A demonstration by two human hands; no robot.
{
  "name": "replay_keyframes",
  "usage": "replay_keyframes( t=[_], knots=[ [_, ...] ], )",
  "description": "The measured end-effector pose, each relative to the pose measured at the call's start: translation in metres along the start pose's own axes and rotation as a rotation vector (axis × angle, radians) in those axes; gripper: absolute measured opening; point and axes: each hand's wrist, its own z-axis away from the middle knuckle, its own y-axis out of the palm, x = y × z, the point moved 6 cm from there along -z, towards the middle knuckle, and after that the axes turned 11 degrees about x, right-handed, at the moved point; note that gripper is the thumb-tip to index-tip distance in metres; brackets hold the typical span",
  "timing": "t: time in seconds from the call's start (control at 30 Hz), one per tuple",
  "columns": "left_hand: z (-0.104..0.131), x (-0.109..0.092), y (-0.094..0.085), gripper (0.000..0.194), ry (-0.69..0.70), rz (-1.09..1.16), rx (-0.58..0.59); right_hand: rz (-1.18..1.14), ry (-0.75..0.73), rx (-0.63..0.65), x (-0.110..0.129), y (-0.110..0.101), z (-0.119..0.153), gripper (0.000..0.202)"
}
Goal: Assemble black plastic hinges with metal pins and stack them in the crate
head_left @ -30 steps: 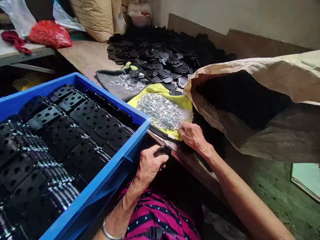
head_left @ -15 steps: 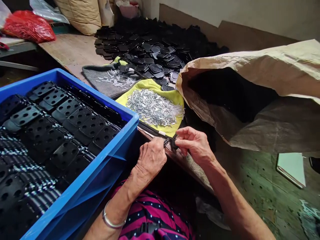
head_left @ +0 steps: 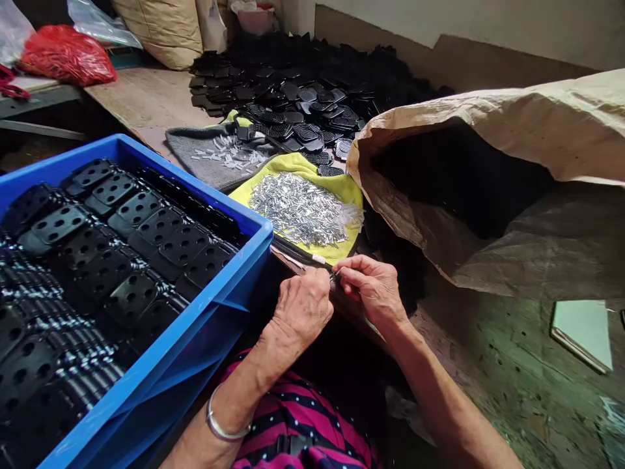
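Observation:
My left hand is closed at the table's front edge, its fingers curled round something small and mostly hidden. Facing it, my right hand pinches at the same spot, the fingertips of both hands almost meeting. A small dark bit shows between them, too small to name. Just beyond the hands, a heap of small silvery pins lies on a yellow cloth. Behind it to the left, a grey cloth bears scattered clear pieces.
A blue crate of black perforated parts stands at the left. Black pads are heaped at the back. A large open sack is at the right. A red bag lies far left.
My hands have come closer together, the right one moving left. The dark piece seen between them before is now mostly hidden. The view has shifted slightly.

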Motion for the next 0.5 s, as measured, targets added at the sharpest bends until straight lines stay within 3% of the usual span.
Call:
replay_keyframes(
  t=[0.27,0.5],
  knots=[
    [-0.003,0.0,-0.002,0.025,0.006,0.009,-0.006,0.278,-0.088,0.01,0.001,-0.001,-0.001,0.01],
    [-0.003,0.001,0.0,0.028,0.026,0.0,0.007,0.916,-0.654,0.225,0.035,0.017,0.008,0.016]
  ],
)
